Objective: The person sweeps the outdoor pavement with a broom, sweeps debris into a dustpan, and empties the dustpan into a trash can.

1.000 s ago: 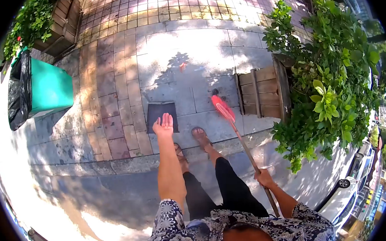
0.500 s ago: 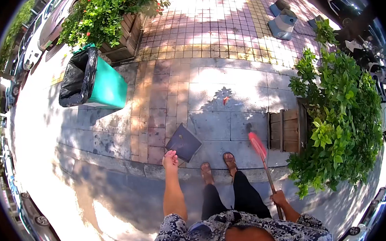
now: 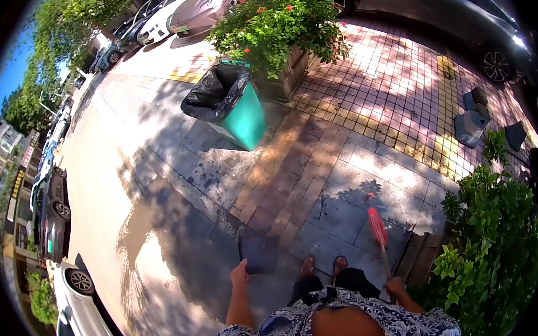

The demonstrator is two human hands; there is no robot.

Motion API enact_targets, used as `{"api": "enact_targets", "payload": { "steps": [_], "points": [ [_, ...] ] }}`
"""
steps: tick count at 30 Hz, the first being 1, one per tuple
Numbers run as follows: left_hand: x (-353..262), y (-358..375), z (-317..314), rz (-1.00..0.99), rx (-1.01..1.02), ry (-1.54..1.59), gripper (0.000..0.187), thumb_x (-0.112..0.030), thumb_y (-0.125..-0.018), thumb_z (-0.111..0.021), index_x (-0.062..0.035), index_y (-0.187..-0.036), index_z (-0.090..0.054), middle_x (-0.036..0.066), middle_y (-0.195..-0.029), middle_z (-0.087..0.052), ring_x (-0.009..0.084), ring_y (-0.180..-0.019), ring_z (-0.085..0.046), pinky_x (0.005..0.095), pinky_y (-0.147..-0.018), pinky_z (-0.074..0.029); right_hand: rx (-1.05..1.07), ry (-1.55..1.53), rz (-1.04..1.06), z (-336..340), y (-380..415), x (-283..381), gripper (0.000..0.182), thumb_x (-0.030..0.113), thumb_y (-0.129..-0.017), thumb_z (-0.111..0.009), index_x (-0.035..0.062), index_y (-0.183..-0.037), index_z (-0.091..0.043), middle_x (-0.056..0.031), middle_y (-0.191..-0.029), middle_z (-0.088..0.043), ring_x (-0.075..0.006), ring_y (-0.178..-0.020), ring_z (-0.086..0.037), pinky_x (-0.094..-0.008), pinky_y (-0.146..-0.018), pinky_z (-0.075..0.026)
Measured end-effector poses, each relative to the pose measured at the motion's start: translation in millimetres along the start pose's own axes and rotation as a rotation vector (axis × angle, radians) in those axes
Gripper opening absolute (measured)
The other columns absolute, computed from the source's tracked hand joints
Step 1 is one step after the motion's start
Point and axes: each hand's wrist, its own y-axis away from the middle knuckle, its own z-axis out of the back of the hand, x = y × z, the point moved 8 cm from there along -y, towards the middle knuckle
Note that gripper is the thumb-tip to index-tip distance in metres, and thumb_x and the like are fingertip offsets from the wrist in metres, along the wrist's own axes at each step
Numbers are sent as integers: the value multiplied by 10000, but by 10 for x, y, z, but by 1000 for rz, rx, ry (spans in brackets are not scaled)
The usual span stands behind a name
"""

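Observation:
My left hand [image 3: 239, 273] is closed at the left edge of a dark, flat, square panel [image 3: 259, 255], which hangs in front of my feet on the left side. My right hand [image 3: 394, 286] is wrapped round the handle of a tool with a long red-pink head [image 3: 377, 226]. That head points forward over the grey paving, close to a small red-orange scrap [image 3: 370, 195]. Ahead and to the left stands a green bin [image 3: 247, 120] lined with a black bag [image 3: 218, 94], its top open.
A planter with a red-flowered bush [image 3: 272, 26] stands behind the bin. Another leafy bush [image 3: 488, 228] in a wooden planter [image 3: 417, 258] is close on my right. Grey-blue blocks [image 3: 471, 125] and a dark car [image 3: 419, 5] are farther off; parked cars line the left.
The view has turned left, so bin and planters appear farther right. The panel and my left hand now point more toward the roadway side. The red-pink head has swung near the scrap.

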Motion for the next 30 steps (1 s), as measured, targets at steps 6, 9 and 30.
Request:
{"api": "enact_targets", "payload": {
  "steps": [6,9,30],
  "points": [
    [320,429,877,-737,-413,-1077,154,-220,-886,-612,-142,-864,-743,105,-706,-707,296,-717,-715,405,-623,-525,14,109,22,234,-567,466,220,107,-867,-627,-35,-705,-670,-127,-575,-612,-251,-472,-607,-412,-440,-473],
    [937,67,1314,-406,-409,-716,165,-247,-860,-645,-118,-890,-743,159,-796,-717,323,-819,-717,460,-720,-537,-56,38,33,284,-654,698,205,74,-830,-650,-44,-663,-654,-145,-566,-606,-266,-460,-613,-410,-418,-480],
    [-795,-889,-249,-206,-113,-295,360,-297,-835,-645,54,-760,-621,137,-646,-586,245,-593,-547,412,-513,-435,-244,-226,33,1107,-1455,2000,188,125,-779,-669,3,-654,-598,-86,-552,-570,-186,-420,-553,-340,-390,-395]
  ]
}}
